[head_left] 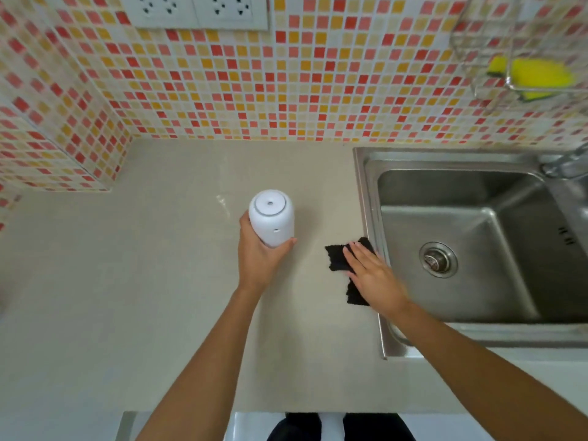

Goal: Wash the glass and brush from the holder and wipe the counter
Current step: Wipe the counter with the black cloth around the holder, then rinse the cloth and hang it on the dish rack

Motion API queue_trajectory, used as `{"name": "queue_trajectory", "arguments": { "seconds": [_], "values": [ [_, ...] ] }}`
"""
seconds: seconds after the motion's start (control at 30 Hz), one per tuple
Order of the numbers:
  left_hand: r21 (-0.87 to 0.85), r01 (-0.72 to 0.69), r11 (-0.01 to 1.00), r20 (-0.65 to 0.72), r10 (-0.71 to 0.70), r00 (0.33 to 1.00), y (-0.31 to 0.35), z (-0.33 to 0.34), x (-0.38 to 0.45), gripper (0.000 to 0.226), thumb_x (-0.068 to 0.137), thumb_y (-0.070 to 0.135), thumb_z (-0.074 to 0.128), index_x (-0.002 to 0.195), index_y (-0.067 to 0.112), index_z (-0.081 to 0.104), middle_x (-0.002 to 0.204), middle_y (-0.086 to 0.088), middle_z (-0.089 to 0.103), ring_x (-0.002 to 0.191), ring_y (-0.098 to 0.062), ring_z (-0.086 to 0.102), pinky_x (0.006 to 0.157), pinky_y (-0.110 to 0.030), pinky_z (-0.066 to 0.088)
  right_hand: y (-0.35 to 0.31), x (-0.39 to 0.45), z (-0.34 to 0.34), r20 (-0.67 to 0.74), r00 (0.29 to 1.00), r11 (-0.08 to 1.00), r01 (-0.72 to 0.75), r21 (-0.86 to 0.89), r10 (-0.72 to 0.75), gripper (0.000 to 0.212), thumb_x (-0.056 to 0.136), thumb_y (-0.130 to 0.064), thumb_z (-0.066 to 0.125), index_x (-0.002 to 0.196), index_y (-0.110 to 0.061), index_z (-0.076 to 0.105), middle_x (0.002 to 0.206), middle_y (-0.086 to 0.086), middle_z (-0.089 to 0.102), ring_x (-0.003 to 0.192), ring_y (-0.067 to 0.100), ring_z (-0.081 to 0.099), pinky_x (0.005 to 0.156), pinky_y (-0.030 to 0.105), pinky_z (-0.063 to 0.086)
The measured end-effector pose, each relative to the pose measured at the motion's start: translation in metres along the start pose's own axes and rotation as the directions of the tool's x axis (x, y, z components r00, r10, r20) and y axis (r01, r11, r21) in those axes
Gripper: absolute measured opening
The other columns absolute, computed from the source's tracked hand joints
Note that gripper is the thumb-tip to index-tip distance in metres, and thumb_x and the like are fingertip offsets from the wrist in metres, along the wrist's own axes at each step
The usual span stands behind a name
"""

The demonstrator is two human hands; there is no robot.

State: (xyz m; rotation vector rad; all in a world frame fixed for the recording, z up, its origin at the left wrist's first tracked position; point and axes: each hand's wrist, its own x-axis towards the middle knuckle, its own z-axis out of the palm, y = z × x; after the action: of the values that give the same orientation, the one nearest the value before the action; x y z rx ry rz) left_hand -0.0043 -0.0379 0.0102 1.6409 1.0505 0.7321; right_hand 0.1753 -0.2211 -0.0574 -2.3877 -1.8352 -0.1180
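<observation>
A white rounded holder (271,216) with a small hole in its top stands on the beige counter (127,297). My left hand (259,256) grips its lower side. To the right, my right hand (370,273) lies flat with spread fingers on a black cloth (337,257), pressing it on the counter beside the sink's left rim. No glass or brush shows in view. A wet streak (222,203) glistens just left of the holder's top.
A steel sink (445,214) with a round drain (438,259) fills the right side; a tap base (563,163) sits at its back right. A wire rack with yellow sponges (534,78) hangs on the mosaic wall. Power sockets (197,9) are above.
</observation>
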Motion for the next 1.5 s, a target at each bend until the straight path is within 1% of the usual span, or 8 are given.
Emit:
{"name": "queue_trajectory", "arguments": {
  "seconds": [0.07,0.2,0.43,0.9,1.0,1.13,1.3,1.5],
  "values": [
    [0.009,0.009,1.000,0.020,-0.009,1.000,-0.002,0.010,-0.002,0.091,0.063,0.030,0.089,0.133,0.035,0.032,0.129,0.011,0.053,0.113,-0.007,0.055,0.095,-0.032,0.050,0.017,0.007,-0.003,0.058,0.991,0.990,-0.127,0.063,0.124,0.043,0.086,-0.008,0.068,0.127,0.004,0.059,0.132,0.021,0.058,0.121,0.035,0.058,0.114,0.039,0.030],
    [0.034,0.014,0.999,0.045,-0.016,0.999,-0.004,0.028,-0.004,0.092,0.061,0.033,0.090,0.133,0.037,0.032,0.129,0.011,0.054,0.114,-0.009,0.056,0.096,-0.034,0.048,0.039,0.009,-0.032,0.135,0.819,0.789,-0.573,0.220,0.557,0.038,0.101,-0.017,0.047,0.137,-0.006,0.052,0.129,0.021,0.060,0.109,0.040,0.061,0.091,0.044,0.048],
    [0.062,-0.008,0.998,0.063,0.004,0.998,-0.007,0.044,-0.004,0.093,0.064,0.030,0.090,0.135,0.033,0.031,0.131,0.010,0.052,0.115,-0.007,0.054,0.093,-0.024,0.044,0.062,-0.009,-0.060,0.173,0.670,0.531,-0.696,0.483,0.721,0.035,0.104,-0.027,0.040,0.130,-0.009,0.055,0.101,0.013,0.069,0.086,0.023,0.062,0.073,0.026,0.044],
    [0.200,0.090,0.976,-0.093,-0.073,0.993,-0.022,0.055,-0.029,0.121,0.052,0.046,0.092,0.147,0.022,0.020,0.141,0.005,0.044,0.134,-0.021,0.039,0.113,-0.043,0.033,0.130,-0.035,-0.092,0.402,0.686,0.352,-0.685,0.638,0.606,0.040,0.101,-0.024,0.041,0.138,-0.019,0.055,0.131,0.001,0.062,0.118,0.018,0.057,0.106,0.033,0.039],
    [0.259,0.233,0.938,-0.279,-0.158,0.947,-0.016,0.084,-0.074,0.117,0.068,0.044,0.084,0.151,0.005,0.013,0.152,-0.016,0.028,0.142,-0.033,0.024,0.118,-0.046,0.022,0.151,-0.043,-0.099,0.422,0.704,0.324,-0.666,0.672,0.572,0.044,0.097,-0.008,0.039,0.134,-0.024,0.058,0.122,0.000,0.067,0.098,0.016,0.065,0.093,0.027,0.047],
    [0.283,0.144,0.948,-0.397,-0.020,0.917,0.025,0.151,-0.122,0.079,0.087,0.041,0.066,0.147,0.007,0.028,0.143,-0.016,0.036,0.134,-0.029,0.032,0.114,-0.039,0.029,0.183,-0.056,-0.108,0.424,0.770,0.387,-0.617,0.685,0.476,0.056,0.089,0.003,0.053,0.139,-0.023,0.052,0.121,-0.006,0.060,0.097,0.006,0.058,0.071,0.000,0.039],
    [0.294,-0.062,0.954,-0.012,0.069,0.998,0.082,0.244,-0.125,0.052,0.094,0.041,0.058,0.138,0.017,0.044,0.137,-0.001,0.048,0.128,-0.014,0.044,0.110,-0.035,0.037,0.217,-0.072,-0.126,0.470,0.824,0.357,-0.563,0.745,0.318,0.046,0.084,0.006,0.062,0.118,-0.024,0.066,0.116,-0.005,0.068,0.108,0.010,0.063,0.096,0.025,0.047],
    [0.167,-0.131,0.977,0.268,0.083,0.960,0.173,0.316,-0.109,0.047,0.088,0.045,0.065,0.127,0.020,0.059,0.112,0.005,0.068,0.101,-0.003,0.061,0.088,-0.017,0.044,0.253,-0.084,-0.172,0.328,0.896,0.300,-0.415,0.859,0.301,0.046,0.081,0.007,0.066,0.092,-0.038,0.066,0.108,-0.003,0.070,0.104,0.011,0.064,0.093,0.023,0.048]
  ]
}}
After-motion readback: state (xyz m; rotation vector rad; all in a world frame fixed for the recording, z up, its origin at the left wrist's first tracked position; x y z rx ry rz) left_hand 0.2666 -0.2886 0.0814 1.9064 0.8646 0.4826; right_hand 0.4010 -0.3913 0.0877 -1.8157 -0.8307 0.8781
